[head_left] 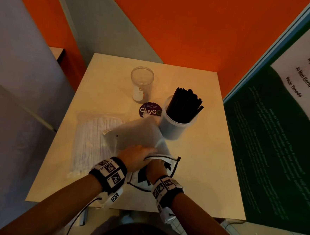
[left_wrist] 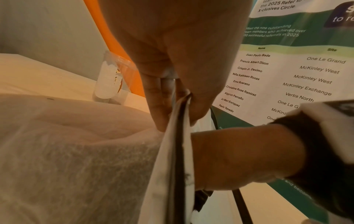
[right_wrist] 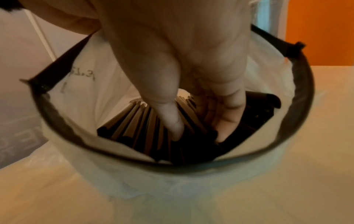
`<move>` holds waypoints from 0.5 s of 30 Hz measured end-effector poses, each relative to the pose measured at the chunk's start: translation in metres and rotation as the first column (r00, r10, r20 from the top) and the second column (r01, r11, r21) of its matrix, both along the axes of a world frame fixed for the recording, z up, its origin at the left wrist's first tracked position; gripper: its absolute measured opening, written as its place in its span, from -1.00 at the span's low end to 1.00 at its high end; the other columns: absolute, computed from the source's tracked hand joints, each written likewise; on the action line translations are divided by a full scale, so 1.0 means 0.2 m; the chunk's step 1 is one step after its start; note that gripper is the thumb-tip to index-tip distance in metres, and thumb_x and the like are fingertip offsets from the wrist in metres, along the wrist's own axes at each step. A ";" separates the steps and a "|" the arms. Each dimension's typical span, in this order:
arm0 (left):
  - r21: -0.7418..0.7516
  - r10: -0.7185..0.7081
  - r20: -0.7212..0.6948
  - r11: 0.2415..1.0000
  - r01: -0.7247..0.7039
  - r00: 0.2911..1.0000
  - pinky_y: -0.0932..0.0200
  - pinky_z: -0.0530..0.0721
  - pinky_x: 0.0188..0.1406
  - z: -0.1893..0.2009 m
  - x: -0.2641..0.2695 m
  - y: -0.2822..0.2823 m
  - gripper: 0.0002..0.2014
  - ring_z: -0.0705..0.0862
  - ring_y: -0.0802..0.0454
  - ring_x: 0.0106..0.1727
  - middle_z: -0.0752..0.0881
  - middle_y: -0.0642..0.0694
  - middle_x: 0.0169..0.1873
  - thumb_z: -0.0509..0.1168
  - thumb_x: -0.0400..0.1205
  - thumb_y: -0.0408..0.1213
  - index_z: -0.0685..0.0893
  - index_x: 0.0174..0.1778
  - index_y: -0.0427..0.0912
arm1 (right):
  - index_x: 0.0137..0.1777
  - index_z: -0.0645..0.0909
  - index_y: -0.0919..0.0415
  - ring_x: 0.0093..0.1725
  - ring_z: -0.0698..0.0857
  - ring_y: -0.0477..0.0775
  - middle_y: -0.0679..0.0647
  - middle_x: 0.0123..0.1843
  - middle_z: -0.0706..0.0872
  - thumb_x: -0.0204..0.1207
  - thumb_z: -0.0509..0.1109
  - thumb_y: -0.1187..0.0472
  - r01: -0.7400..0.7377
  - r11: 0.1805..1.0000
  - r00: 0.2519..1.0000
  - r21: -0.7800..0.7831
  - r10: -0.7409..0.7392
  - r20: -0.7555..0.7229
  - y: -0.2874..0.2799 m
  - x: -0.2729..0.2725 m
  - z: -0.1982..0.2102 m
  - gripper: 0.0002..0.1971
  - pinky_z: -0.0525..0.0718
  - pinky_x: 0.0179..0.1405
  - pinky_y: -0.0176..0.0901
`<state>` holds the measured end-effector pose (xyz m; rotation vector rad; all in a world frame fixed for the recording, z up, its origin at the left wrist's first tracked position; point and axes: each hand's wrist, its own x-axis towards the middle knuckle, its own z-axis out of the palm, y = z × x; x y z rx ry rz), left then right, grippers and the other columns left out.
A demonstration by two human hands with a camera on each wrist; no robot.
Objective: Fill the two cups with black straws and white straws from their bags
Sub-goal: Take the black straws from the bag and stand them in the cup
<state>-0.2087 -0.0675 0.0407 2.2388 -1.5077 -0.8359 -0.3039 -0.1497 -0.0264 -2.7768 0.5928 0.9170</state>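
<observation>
On the table, a frosted zip bag lies with its black-edged mouth toward me. My left hand pinches the bag's rim and holds the mouth open. My right hand is inside the bag, thumb and fingers closed round a bunch of black straws. A clear cup to the right of the bag holds several black straws. Farther back stands a second clear cup with nothing in it. A clear bag of white straws lies at the left.
A round purple sticker is on the tabletop between the cups. A green and white poster board stands close along the table's right edge. Orange and grey walls rise behind the table.
</observation>
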 end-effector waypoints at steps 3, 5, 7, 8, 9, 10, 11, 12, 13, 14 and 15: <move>-0.022 -0.003 -0.024 1.000 0.002 1.000 0.14 0.52 0.18 0.00 0.00 0.02 -0.66 0.64 0.02 0.21 0.69 -0.03 0.24 0.17 0.71 -0.12 0.51 0.43 0.02 | 0.25 0.57 0.29 0.25 0.60 0.28 0.28 0.24 0.64 0.69 0.12 0.28 0.070 0.997 0.997 0.018 -0.070 -0.038 0.01 0.01 -0.01 -0.74 0.56 0.27 0.08; -0.040 0.000 -0.033 0.999 -0.001 0.999 0.21 0.47 0.09 0.00 0.01 0.03 -0.67 0.65 0.02 0.17 0.71 -0.02 0.20 0.17 0.71 -0.11 0.52 0.40 0.02 | 0.32 0.52 0.32 0.31 0.56 0.32 0.31 0.30 0.59 0.70 0.11 0.27 0.095 0.995 0.994 0.018 -0.094 -0.064 0.02 0.02 0.01 -0.71 0.55 0.29 0.09; -0.047 -0.005 -0.046 0.999 0.003 0.999 0.22 0.45 0.04 0.00 0.01 0.03 -0.69 0.66 0.01 0.14 0.72 -0.02 0.17 0.17 0.71 -0.11 0.54 0.38 0.02 | 0.30 0.54 0.32 0.29 0.58 0.31 0.30 0.28 0.61 0.69 0.12 0.27 0.121 0.992 0.992 0.044 -0.118 -0.052 0.02 0.02 0.00 -0.72 0.56 0.27 0.08; -0.048 -0.012 -0.050 0.999 0.010 0.999 0.21 0.46 0.03 0.00 0.01 0.04 -0.69 0.66 0.01 0.14 0.72 -0.03 0.16 0.18 0.70 -0.11 0.54 0.37 0.01 | 0.25 0.58 0.31 0.25 0.61 0.28 0.28 0.25 0.64 0.69 0.12 0.28 0.120 0.991 0.992 0.061 -0.117 -0.041 0.02 0.02 0.02 -0.73 0.58 0.23 0.06; -0.046 -0.020 -0.051 0.999 0.018 0.998 0.20 0.47 0.03 0.00 0.01 0.04 -0.69 0.66 0.02 0.13 0.72 -0.03 0.16 0.18 0.70 -0.10 0.54 0.37 0.01 | 0.20 0.61 0.29 0.21 0.64 0.24 0.25 0.20 0.67 0.68 0.12 0.29 0.124 0.989 0.992 0.078 -0.122 -0.025 0.02 0.02 0.02 -0.74 0.60 0.18 0.03; -0.044 -0.025 -0.051 0.999 0.023 0.998 0.20 0.47 0.02 0.00 0.01 0.04 -0.68 0.65 0.03 0.13 0.72 -0.02 0.16 0.19 0.70 -0.09 0.54 0.37 0.02 | 0.14 0.63 0.28 0.16 0.66 0.21 0.23 0.16 0.69 0.67 0.13 0.30 0.139 0.986 0.990 0.096 -0.139 -0.003 0.01 0.02 0.02 -0.75 0.62 0.12 -0.01; -0.043 -0.026 -0.056 0.999 0.023 0.998 0.20 0.47 0.02 0.00 0.01 0.05 -0.68 0.65 0.03 0.12 0.72 -0.02 0.16 0.18 0.70 -0.09 0.54 0.38 0.02 | 0.10 0.65 0.27 0.12 0.68 0.19 0.22 0.13 0.71 0.67 0.13 0.31 0.150 0.983 0.988 0.110 -0.153 0.017 0.00 0.01 0.01 -0.76 0.63 0.08 -0.04; -0.043 -0.025 -0.062 0.999 0.022 0.998 0.20 0.48 0.01 0.00 0.02 0.05 -0.68 0.65 0.04 0.11 0.72 -0.01 0.15 0.18 0.70 -0.09 0.54 0.37 0.02 | 0.07 0.65 0.27 0.10 0.69 0.18 0.22 0.10 0.72 0.66 0.14 0.32 0.160 0.979 0.986 0.124 -0.166 0.036 0.00 0.01 0.02 -0.77 0.63 0.05 -0.07; -0.044 -0.026 -0.069 0.999 0.023 0.997 0.20 0.49 0.01 0.00 0.01 0.05 -0.70 0.66 0.04 0.10 0.72 -0.01 0.13 0.18 0.70 -0.09 0.55 0.35 0.02 | 0.07 0.65 0.27 0.08 0.69 0.18 0.22 0.09 0.72 0.66 0.14 0.32 0.163 0.977 0.984 0.137 -0.171 0.051 0.00 0.00 0.03 -0.77 0.64 0.04 -0.08; -0.046 -0.029 -0.069 0.999 0.026 0.997 0.19 0.50 0.01 0.00 0.01 0.05 -0.71 0.66 0.04 0.09 0.72 0.00 0.12 0.18 0.70 -0.09 0.56 0.33 0.03 | 0.08 0.65 0.27 0.08 0.70 0.17 0.22 0.09 0.73 0.66 0.14 0.33 0.165 0.974 0.982 0.155 -0.176 0.062 0.00 -0.01 0.04 -0.76 0.65 0.06 -0.08; -0.048 -0.034 -0.064 0.998 0.031 0.997 0.18 0.52 0.02 0.01 0.01 0.05 -0.72 0.66 0.05 0.09 0.73 0.01 0.12 0.17 0.70 -0.09 0.56 0.32 0.04 | 0.11 0.65 0.28 0.10 0.70 0.18 0.22 0.11 0.72 0.66 0.14 0.33 0.169 0.968 0.981 0.187 -0.184 0.068 -0.01 -0.01 0.07 -0.76 0.66 0.11 -0.07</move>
